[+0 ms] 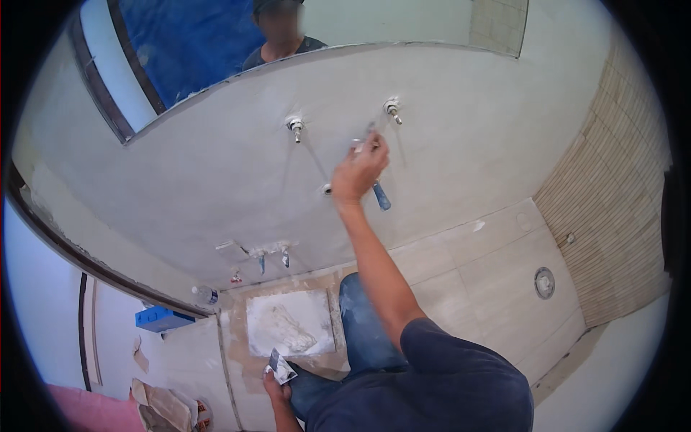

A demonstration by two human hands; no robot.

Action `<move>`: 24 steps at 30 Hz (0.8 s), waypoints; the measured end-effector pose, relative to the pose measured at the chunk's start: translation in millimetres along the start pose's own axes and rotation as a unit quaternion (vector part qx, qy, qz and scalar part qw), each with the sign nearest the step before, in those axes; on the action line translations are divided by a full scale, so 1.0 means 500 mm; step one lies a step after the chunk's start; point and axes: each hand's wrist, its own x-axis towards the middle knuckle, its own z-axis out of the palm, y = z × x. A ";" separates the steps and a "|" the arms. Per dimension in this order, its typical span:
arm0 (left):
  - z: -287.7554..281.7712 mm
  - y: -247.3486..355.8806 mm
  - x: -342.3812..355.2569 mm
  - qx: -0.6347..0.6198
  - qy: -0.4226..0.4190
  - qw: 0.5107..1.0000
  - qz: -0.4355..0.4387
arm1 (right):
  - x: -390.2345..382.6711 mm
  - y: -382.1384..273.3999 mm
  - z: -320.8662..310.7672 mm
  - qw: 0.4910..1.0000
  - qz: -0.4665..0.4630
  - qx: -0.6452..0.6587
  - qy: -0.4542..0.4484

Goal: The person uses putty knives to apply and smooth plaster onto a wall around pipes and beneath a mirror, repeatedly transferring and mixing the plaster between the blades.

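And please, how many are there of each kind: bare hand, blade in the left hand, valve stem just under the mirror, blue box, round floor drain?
Left hand and right hand: 2
Flat putty blade: 1
Upper valve stems: 2
Blue box: 1
Round floor drain: 1
Total: 7

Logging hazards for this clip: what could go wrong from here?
1. The right hand is close to a protruding wall fitting; knuckles might knock it.
2. The left hand holds a scraper with white smears near the trousers; residue could rub off.
3. The white-coated board lies beside the legs; shifting could nudge it.
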 end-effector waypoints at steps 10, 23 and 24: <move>-0.006 -0.001 0.006 0.014 -0.003 1.000 0.000 | -0.054 0.036 -0.063 0.971 -0.199 -0.041 -0.129; 0.012 0.007 -0.010 0.019 0.005 1.000 -0.002 | -0.153 0.060 -0.045 0.942 -0.294 -0.043 -0.156; 0.012 0.007 -0.012 0.017 0.006 1.000 0.000 | -0.148 0.059 -0.061 0.959 -0.232 -0.025 -0.164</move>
